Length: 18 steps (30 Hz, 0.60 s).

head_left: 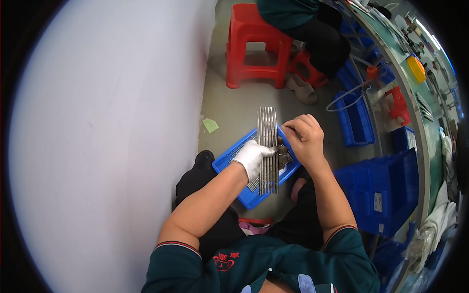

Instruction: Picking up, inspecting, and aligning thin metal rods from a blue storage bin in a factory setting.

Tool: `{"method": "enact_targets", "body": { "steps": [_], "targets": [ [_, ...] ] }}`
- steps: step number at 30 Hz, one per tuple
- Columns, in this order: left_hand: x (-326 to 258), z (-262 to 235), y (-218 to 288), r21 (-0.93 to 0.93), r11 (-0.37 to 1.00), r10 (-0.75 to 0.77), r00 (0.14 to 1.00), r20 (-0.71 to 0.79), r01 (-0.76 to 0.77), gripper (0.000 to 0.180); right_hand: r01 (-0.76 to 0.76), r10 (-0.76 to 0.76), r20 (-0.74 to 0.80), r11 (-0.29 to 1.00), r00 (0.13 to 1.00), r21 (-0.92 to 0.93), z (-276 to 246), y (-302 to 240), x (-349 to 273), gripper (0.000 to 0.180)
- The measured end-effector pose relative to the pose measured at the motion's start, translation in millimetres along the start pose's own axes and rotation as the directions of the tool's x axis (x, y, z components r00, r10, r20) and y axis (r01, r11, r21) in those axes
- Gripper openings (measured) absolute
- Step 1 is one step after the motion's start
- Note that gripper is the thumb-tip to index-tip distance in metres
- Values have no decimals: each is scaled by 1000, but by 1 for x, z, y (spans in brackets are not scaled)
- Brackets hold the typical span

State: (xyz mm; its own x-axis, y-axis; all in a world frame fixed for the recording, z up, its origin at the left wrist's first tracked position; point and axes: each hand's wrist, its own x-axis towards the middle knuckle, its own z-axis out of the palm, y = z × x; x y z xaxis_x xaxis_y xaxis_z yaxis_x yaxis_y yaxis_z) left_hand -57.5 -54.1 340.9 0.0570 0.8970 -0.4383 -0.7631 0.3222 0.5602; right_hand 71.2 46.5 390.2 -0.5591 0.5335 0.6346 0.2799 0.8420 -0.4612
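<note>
Mid-frame, my left hand (251, 157) is clasping metal rods (267, 129), risking spillage if loosening; my right hand (307, 138) is pinching, contents unclear.

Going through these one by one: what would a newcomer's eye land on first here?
Probably the shiny metal rods at the centre, held side by side in the white-gloved left hand over a blue tray. Next, likely the red stool at the top and the broad white wall filling the left side.
</note>
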Motion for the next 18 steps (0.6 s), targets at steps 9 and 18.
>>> {"method": "enact_targets", "body": {
  "steps": [9,18],
  "targets": [
    [-3,5,0,100,995,35,995,-91,-26,21,140,-137,31,981,990,-138,1,-7,1,9],
    [4,5,-10,182,978,135,978,-160,-105,19,171,-151,99,954,984,-247,5,-5,-3,10]
  ]
}}
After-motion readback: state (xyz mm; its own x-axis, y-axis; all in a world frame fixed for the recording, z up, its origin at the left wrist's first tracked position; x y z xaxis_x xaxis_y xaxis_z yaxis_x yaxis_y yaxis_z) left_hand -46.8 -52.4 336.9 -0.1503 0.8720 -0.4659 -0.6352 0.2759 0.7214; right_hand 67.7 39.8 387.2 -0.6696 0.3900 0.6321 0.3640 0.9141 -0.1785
